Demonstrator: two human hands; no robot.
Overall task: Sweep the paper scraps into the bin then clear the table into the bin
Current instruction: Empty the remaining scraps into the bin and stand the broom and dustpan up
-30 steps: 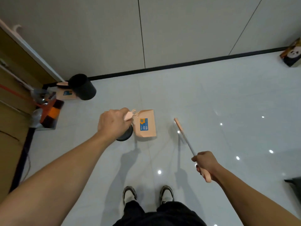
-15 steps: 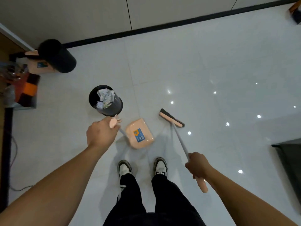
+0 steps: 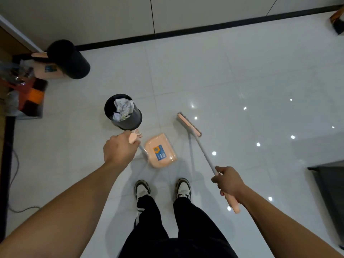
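The round black plastic bin (image 3: 123,113), with crumpled white paper scraps (image 3: 122,108) already inside, stands on the pale glossy floor tiles (image 3: 242,75) just beyond the left hand (image 3: 119,150), far nearer to it than to the right. That hand curls round the peach handle of the long-handled peach dustpan (image 3: 160,150), whose pan rests by the bin's base. The right hand (image 3: 229,181) grips the peach broom (image 3: 189,124), its shaft slanting forward and left; no loose scraps show, so clearing the table likely comes next.
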